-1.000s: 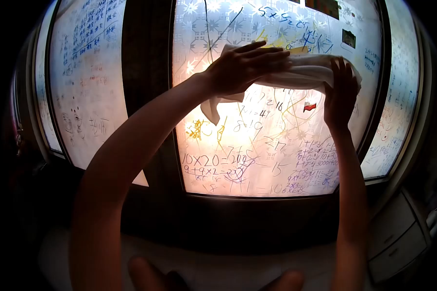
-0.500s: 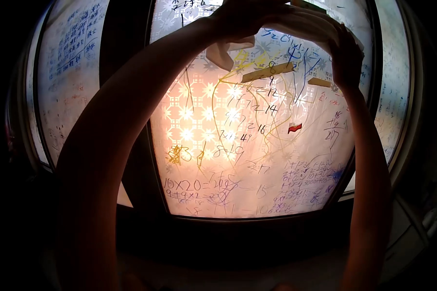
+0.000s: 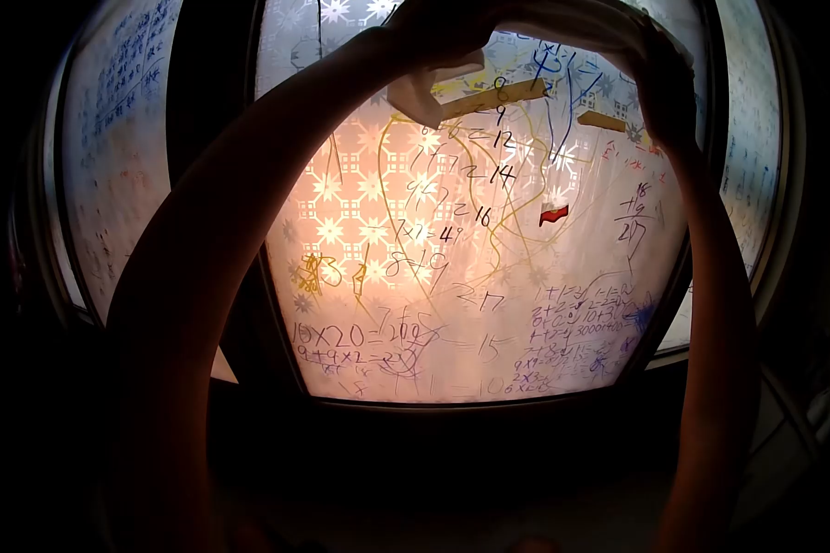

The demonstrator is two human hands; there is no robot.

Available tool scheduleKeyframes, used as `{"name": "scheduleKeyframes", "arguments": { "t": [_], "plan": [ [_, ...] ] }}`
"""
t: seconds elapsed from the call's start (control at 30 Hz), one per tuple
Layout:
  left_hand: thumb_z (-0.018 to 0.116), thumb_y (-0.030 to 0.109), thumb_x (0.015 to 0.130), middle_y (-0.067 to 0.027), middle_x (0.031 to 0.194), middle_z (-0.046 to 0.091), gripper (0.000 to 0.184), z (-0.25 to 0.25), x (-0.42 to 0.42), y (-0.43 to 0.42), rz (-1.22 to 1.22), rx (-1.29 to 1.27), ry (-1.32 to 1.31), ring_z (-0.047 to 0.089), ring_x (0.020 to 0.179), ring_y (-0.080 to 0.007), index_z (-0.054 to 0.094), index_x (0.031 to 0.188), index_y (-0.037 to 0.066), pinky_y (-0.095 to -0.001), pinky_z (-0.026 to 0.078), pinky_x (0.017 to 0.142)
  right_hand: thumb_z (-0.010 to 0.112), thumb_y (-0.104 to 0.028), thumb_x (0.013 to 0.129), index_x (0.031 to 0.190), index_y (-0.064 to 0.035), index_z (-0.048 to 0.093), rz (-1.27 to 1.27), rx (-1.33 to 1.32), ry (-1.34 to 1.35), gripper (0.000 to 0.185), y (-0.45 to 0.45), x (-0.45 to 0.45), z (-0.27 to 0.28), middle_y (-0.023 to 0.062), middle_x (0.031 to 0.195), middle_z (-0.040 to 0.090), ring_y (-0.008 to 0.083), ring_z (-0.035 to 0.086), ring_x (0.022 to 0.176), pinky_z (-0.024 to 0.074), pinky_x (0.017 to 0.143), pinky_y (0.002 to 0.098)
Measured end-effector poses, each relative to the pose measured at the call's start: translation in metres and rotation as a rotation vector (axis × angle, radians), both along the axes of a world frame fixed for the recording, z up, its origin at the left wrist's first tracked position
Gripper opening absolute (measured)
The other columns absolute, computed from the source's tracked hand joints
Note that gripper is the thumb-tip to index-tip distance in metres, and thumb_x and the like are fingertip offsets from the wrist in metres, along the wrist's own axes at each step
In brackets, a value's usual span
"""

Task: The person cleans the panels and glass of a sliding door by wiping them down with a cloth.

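Note:
A pale cloth (image 3: 576, 29) stretches between my two hands at the top of a backlit glass pane (image 3: 489, 323). My left hand (image 3: 438, 32) is a dark shape at the cloth's left part, its fingers not distinguishable; a loose end of cloth hangs below it. My right hand (image 3: 666, 88) is at the cloth's right end, with the fingers closed around it. Handwritten sums, yellow scribbles and a small red sticker (image 3: 553, 216) mark the pane. Two tan strips are stuck under the cloth, the longer one (image 3: 498, 98) on the left.
A dark frame (image 3: 214, 92) borders the pane. To the left is another written-on pane (image 3: 120, 166), and a further one (image 3: 752, 138) stands to the right. Dim drawer fronts (image 3: 779, 452) show at the lower right.
Both hands and the cloth have moved higher, towards the top of the view. The tan strips and more sums have come into sight below the cloth. The view has shifted too.

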State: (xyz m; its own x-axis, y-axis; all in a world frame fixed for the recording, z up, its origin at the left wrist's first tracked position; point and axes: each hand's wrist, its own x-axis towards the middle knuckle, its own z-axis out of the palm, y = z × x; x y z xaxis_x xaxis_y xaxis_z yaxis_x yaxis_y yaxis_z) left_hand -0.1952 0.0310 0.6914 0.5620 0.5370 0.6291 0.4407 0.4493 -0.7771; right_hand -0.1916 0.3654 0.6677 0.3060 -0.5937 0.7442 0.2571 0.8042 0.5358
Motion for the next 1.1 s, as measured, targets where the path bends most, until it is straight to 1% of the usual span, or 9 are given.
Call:
{"name": "scheduleKeyframes", "arguments": {
  "t": [0.2, 0.3, 0.33, 0.5, 0.6, 0.7, 0.83, 0.9, 1.1],
  "plan": [
    [0.063, 0.009, 0.095, -0.0135, 0.135, 0.062, 0.048, -0.050, 0.000, 0.007, 0.003, -0.058, -0.020, 0.059, 0.127, -0.0318, 0.054, 0.141, 0.013, -0.0508, 0.043, 0.113, 0.037, -0.039, 0.107, 0.155, -0.0194, 0.036, 0.298, -0.053, -0.301, 0.052, 0.000, 0.018, -0.049, 0.0120, 0.154, 0.043, 0.0312, 0.042, 0.141, 0.0294, 0.119, 0.0502],
    [0.063, 0.009, 0.094, -0.0139, 0.137, 0.060, 0.050, -0.073, 0.001, 0.009, 0.035, -0.078, 0.016, 0.058, 0.128, -0.0324, 0.052, 0.143, 0.013, -0.0513, 0.042, 0.114, 0.039, -0.041, 0.106, 0.155, -0.0186, 0.036, 0.232, -0.063, -0.169, 0.053, 0.010, 0.018, -0.090, 0.0113, 0.154, 0.043, 0.0312, 0.040, 0.142, 0.0300, 0.118, 0.0503],
    [0.061, 0.008, 0.095, -0.0141, 0.140, 0.058, 0.052, -0.080, 0.001, 0.011, 0.014, -0.094, -0.030, 0.057, 0.129, -0.0326, 0.049, 0.145, 0.012, -0.0520, 0.042, 0.114, 0.050, -0.034, 0.103, 0.155, -0.0156, 0.035, 0.243, -0.121, -0.232, 0.058, 0.009, 0.020, -0.105, 0.0108, 0.153, 0.045, 0.0329, 0.039, 0.142, 0.0252, 0.119, 0.0503],
    [0.058, 0.007, 0.096, -0.0163, 0.139, 0.059, 0.049, -0.152, 0.009, 0.022, 0.048, -0.113, -0.153, 0.051, 0.135, -0.0313, 0.050, 0.144, 0.010, -0.0499, 0.038, 0.117, 0.051, -0.039, 0.102, 0.154, -0.0197, 0.037, 0.235, -0.177, -0.287, 0.058, 0.015, 0.026, -0.174, 0.0107, 0.155, 0.043, 0.0311, 0.037, 0.145, 0.0249, 0.120, 0.0520],
    [0.065, -0.003, 0.087, -0.0003, 0.141, 0.058, 0.062, -0.188, -0.015, 0.030, 0.025, -0.053, -0.158, 0.057, 0.129, -0.0208, 0.054, 0.142, 0.023, -0.0411, 0.046, 0.113, 0.051, -0.038, 0.102, 0.154, -0.0206, 0.037, 0.182, -0.217, -0.343, 0.057, 0.016, 0.037, -0.214, 0.0108, 0.157, 0.039, 0.0302, 0.035, 0.146, 0.0230, 0.121, 0.0527],
    [0.064, -0.001, 0.089, 0.0001, 0.144, 0.056, 0.061, -0.225, -0.012, 0.030, 0.112, -0.083, -0.165, 0.054, 0.132, -0.0187, 0.053, 0.143, 0.024, -0.0413, 0.042, 0.116, 0.052, -0.036, 0.102, 0.154, -0.0206, 0.038, 0.187, -0.296, -0.443, 0.056, 0.009, 0.047, -0.261, 0.0106, 0.158, 0.037, 0.0294, 0.031, 0.148, 0.0198, 0.123, 0.0528],
    [0.055, 0.012, 0.098, 0.0005, 0.152, 0.048, 0.046, -0.299, 0.005, 0.019, 0.230, -0.146, -0.256, 0.040, 0.144, -0.0171, 0.053, 0.142, 0.022, -0.0431, 0.020, 0.127, 0.053, -0.029, 0.098, 0.154, -0.0162, 0.038, 0.144, -0.384, -0.605, 0.059, -0.009, 0.070, -0.334, 0.0113, 0.161, 0.032, 0.0341, 0.025, 0.151, 0.0171, 0.123, 0.0558],
    [0.051, 0.024, 0.100, -0.0003, 0.155, 0.043, 0.043, -0.339, 0.009, 0.009, 0.363, -0.202, -0.189, 0.037, 0.146, -0.0162, 0.052, 0.143, 0.023, -0.0449, 0.020, 0.126, 0.053, -0.026, 0.097, 0.153, -0.0147, 0.039, 0.204, -0.360, -0.668, 0.058, -0.008, 0.072, -0.371, 0.0146, 0.161, 0.031, 0.0379, 0.024, 0.150, 0.0175, 0.122, 0.0570],
    [0.045, 0.026, 0.104, 0.0019, 0.154, 0.046, 0.044, -0.446, 0.027, 0.009, 0.446, -0.230, -0.210, 0.041, 0.143, -0.0149, 0.047, 0.148, 0.026, -0.0409, 0.021, 0.124, 0.054, -0.021, 0.095, 0.151, -0.0151, 0.039, 0.204, -0.413, -0.775, 0.059, 0.001, 0.071, -0.472, 0.0166, 0.160, 0.031, 0.0422, 0.025, 0.149, 0.0188, 0.120, 0.0610]
  ]
}}
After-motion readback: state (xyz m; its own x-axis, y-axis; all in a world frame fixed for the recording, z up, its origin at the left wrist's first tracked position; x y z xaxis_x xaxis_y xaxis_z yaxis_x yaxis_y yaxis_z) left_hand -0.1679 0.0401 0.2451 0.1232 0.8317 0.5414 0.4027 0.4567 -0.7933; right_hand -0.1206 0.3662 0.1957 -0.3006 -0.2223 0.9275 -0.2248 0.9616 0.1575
